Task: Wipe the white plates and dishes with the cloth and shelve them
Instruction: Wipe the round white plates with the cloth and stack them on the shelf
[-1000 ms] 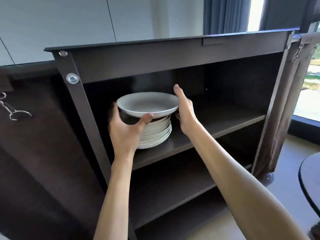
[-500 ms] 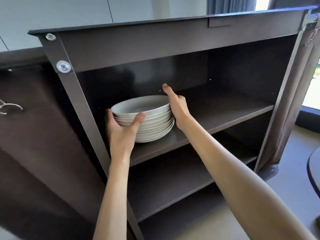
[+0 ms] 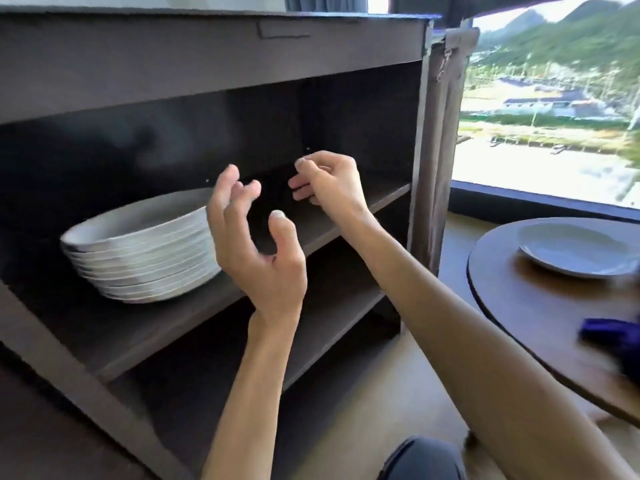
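A stack of several white plates [image 3: 142, 251] rests on the upper shelf [image 3: 145, 327] of a dark brown open cabinet, toward its left side. My left hand [image 3: 256, 251] hovers just right of the stack, palm up, fingers loosely curled, holding nothing. My right hand [image 3: 329, 183] is raised in front of the shelf opening, farther right, fingers loosely curled and empty. One more white plate [image 3: 571, 251] lies on a round dark table [image 3: 512, 306] at the right. A blue cloth [image 3: 616, 344], blurred, sits on the table near the right edge.
The cabinet has a lower shelf [image 3: 311, 327] under the plates and a grey fabric flap [image 3: 440, 140] hanging at its right post. A large window [image 3: 554, 109] is behind the table. My knee [image 3: 422, 459] shows at the bottom.
The top plate was set down onto the stack. Both hands let go and drew back to the right. The view swung right, bringing the table, single plate and cloth into sight.
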{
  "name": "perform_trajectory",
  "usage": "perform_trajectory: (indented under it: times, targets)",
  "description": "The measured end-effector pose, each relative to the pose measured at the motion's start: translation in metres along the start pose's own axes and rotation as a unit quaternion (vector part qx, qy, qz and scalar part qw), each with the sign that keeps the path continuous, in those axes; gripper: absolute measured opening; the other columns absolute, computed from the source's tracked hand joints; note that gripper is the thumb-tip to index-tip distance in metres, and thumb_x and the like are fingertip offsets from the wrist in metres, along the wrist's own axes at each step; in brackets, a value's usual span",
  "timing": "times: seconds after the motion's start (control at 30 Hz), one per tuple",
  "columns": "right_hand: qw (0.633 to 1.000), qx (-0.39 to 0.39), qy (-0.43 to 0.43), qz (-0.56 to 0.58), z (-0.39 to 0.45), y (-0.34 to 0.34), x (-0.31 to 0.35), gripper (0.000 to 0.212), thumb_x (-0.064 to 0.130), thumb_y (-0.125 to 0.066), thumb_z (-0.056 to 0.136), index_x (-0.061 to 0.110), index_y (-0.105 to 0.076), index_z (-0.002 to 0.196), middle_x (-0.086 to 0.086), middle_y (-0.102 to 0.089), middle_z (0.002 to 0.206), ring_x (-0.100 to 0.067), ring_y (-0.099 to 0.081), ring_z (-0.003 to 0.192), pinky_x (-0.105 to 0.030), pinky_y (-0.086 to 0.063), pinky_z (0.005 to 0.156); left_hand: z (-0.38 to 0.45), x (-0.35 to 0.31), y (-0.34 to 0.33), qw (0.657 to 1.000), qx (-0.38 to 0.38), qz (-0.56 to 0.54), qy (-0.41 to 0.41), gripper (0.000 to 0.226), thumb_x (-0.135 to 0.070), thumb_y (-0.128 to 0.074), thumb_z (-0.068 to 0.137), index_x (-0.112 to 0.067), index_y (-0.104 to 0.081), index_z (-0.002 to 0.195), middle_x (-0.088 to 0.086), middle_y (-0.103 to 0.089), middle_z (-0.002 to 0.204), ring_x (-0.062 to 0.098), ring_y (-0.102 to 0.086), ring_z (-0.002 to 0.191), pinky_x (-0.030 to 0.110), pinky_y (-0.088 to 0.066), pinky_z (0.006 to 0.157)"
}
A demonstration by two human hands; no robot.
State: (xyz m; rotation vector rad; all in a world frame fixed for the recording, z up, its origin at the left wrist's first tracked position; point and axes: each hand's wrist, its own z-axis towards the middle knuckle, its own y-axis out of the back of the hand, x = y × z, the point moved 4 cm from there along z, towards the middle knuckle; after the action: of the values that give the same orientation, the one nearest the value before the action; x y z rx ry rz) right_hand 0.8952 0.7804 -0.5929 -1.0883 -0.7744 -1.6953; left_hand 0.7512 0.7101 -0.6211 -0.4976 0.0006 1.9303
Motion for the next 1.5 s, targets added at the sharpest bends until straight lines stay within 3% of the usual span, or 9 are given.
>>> perform_trajectory:
  times: [0.17, 0.3, 0.4, 0.5, 0.57, 0.77, 0.97, 1.3, 1.5]
  targets:
    - [0.964, -0.205, 0.019, -0.165, -0.039, 0.157, -0.024, 0.023, 0.014, -0.06, 0.093, 0.013, -0.075, 0.076, 0.008, -0.07, 0.06, -0.009, -0.069, 0.06, -0.024, -0.056, 0.061, -0.084, -0.054, -0.122, 0.962, 0.188, -0.117, 0.161, 0.023, 0.004, -0.06, 0.088, -0.007, -0.069, 0.106, 0.002, -0.07, 0.111, 0.012, -0.065, 0.105, 0.035, -0.054, 0.09]
    - [0.885, -0.326, -0.101, -0.315, -0.096, 0.288, -0.066, 0.02, 0.016, -0.059, 0.094, 0.011, -0.076, 0.103, -0.007, -0.076, 0.098, -0.023, -0.07, 0.096, -0.036, -0.053, 0.088, -0.186, -0.103, -0.214, 0.851, 0.481, -0.069, 0.198, 0.026, -0.021, -0.057, 0.101, -0.014, -0.068, 0.124, 0.008, -0.071, 0.121, 0.022, -0.066, 0.11, 0.033, -0.052, 0.094]
    - [0.82, -0.328, -0.207, -0.421, -0.145, 0.356, -0.104, 0.034, 0.02, -0.058, 0.093, 0.012, -0.067, 0.124, -0.016, -0.069, 0.123, -0.033, -0.059, 0.12, -0.039, -0.045, 0.102, -0.26, -0.134, -0.261, 0.759, 0.633, -0.023, 0.149, 0.031, -0.031, -0.05, 0.103, -0.014, -0.065, 0.123, 0.016, -0.068, 0.121, 0.038, -0.063, 0.115, 0.043, -0.05, 0.092]
    - [0.727, -0.282, -0.286, -0.557, -0.178, 0.398, -0.13, 0.038, 0.028, -0.057, 0.091, 0.013, -0.062, 0.125, -0.016, -0.059, 0.133, -0.036, -0.047, 0.127, -0.044, -0.034, 0.109, -0.31, -0.151, -0.292, 0.711, 0.695, 0.008, 0.107, 0.038, -0.031, -0.051, 0.101, -0.012, -0.058, 0.134, 0.016, -0.061, 0.132, 0.036, -0.054, 0.127, 0.044, -0.047, 0.099]
    - [0.695, -0.258, -0.31, -0.595, -0.187, 0.416, -0.137, 0.037, 0.031, -0.056, 0.092, 0.015, -0.061, 0.125, -0.013, -0.057, 0.134, -0.034, -0.045, 0.129, -0.047, -0.033, 0.108, -0.332, -0.153, -0.308, 0.692, 0.714, 0.023, 0.101, 0.042, -0.027, -0.053, 0.1, -0.013, -0.055, 0.14, 0.015, -0.058, 0.138, 0.033, -0.05, 0.132, 0.041, -0.044, 0.103]
    - [0.682, -0.192, -0.313, -0.632, -0.176, 0.433, -0.153, 0.042, 0.031, -0.05, 0.093, 0.01, -0.062, 0.127, -0.015, -0.055, 0.133, -0.034, -0.045, 0.125, -0.046, -0.048, 0.093, -0.352, -0.137, -0.326, 0.709, 0.698, 0.086, 0.052, 0.028, -0.023, -0.048, 0.101, -0.012, -0.063, 0.122, 0.011, -0.059, 0.131, 0.03, -0.049, 0.127, 0.041, -0.046, 0.098]
    - [0.68, -0.145, -0.256, -0.671, -0.163, 0.446, -0.167, 0.054, 0.05, -0.054, 0.088, 0.012, -0.061, 0.126, -0.015, -0.058, 0.129, -0.034, -0.048, 0.123, -0.047, -0.048, 0.093, -0.358, -0.12, -0.34, 0.737, 0.669, 0.096, -0.009, 0.025, -0.028, -0.051, 0.097, -0.016, -0.066, 0.113, 0.006, -0.063, 0.122, 0.027, -0.053, 0.119, 0.038, -0.042, 0.099]
    - [0.634, -0.17, -0.177, -0.733, -0.165, 0.431, -0.175, 0.041, 0.033, -0.055, 0.087, 0.012, -0.057, 0.122, -0.018, -0.062, 0.115, -0.035, -0.055, 0.105, -0.049, -0.043, 0.09, -0.349, -0.125, -0.329, 0.834, 0.55, 0.039, 0.042, 0.05, -0.009, -0.069, 0.081, -0.008, -0.06, 0.13, 0.02, -0.056, 0.136, 0.04, -0.056, 0.118, 0.046, -0.055, 0.085]
    - [0.645, -0.169, -0.136, -0.733, -0.169, 0.429, -0.175, 0.024, 0.028, -0.053, 0.085, 0.014, -0.07, 0.097, -0.011, -0.07, 0.1, -0.032, -0.06, 0.099, -0.047, -0.043, 0.095, -0.358, -0.113, -0.329, 0.803, 0.591, 0.026, 0.073, 0.022, -0.016, -0.063, 0.091, -0.012, -0.075, 0.109, 0.008, -0.073, 0.109, 0.031, -0.065, 0.104, 0.036, -0.049, 0.083]
